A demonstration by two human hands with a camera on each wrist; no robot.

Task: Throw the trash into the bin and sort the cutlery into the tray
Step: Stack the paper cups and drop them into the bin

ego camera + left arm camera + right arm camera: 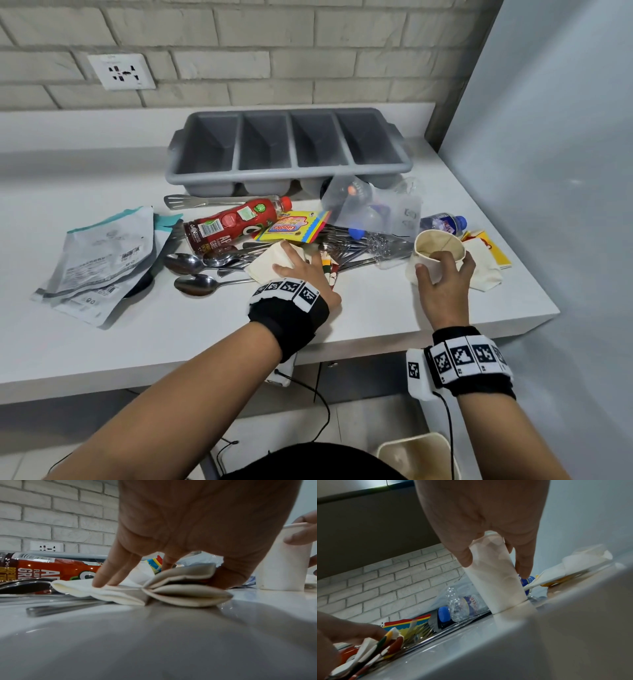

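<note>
While the right hand (445,274) is curling round a paper cup (436,251) standing on the counter (205,329), the left hand (301,270) is pinching a flattened cup (154,592) atop the spoons (191,270). Both look bound for the bin (416,452) near the person's right; the tray (291,150) is sitting unfilled at the far side.

Grey cutlery tray (289,144) on a white surface (171,325); red juice bottle (233,222), red cap; yellow-and-blue striped snack packet (294,228); cream paper cup (436,253); black-and-white checked wristbands (287,291); white brick wall (239,51).
</note>
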